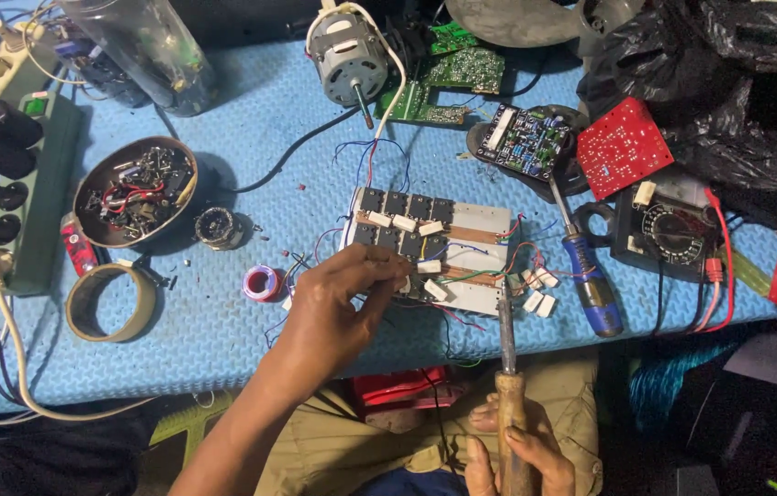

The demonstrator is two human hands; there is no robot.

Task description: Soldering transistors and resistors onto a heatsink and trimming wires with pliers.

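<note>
Blue foam mat (251, 110) covers your bench, cluttered with boards and parts. Your left hand (338, 303) reaches in from lower left, forearm angled up, fingertips pinched on the near edge of the white heatsink assembly (434, 243) at mat centre. Your right hand (522, 450) sits low over your lap, clenched round the wooden-handled soldering iron (506, 367), tip up, touching the assembly's wiring. Blue screwdriver (591, 285) lies just right.
</note>
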